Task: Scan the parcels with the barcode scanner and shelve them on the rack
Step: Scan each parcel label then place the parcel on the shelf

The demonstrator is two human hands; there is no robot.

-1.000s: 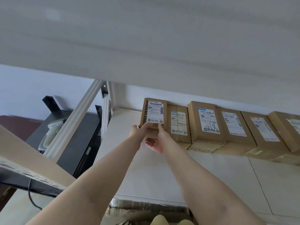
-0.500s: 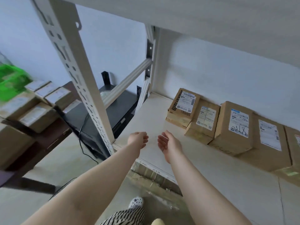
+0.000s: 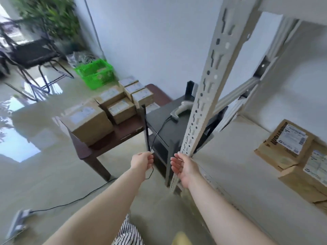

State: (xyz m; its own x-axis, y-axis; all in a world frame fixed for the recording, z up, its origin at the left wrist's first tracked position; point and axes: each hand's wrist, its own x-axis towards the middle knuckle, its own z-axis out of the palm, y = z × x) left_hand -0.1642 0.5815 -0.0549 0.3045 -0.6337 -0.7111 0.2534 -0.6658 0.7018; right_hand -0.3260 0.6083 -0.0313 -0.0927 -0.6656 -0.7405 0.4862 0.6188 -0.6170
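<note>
Several cardboard parcels with white labels lie on a dark brown low table left of centre. A white barcode scanner rests on a black stand beside it, its black cable hanging down. Shelved parcels stand on the white rack shelf at the right. My left hand and my right hand are both empty with loose fingers, held in front of the rack's white upright post, below the black stand.
A green plastic basket sits on the floor behind the table. A black chair and a plant stand at the far left. A black cable runs across the glossy floor to a power strip.
My hands let go of the parcel on the shelf and drew back. The view has swung left from the shelf toward the table with parcels and the scanner.
</note>
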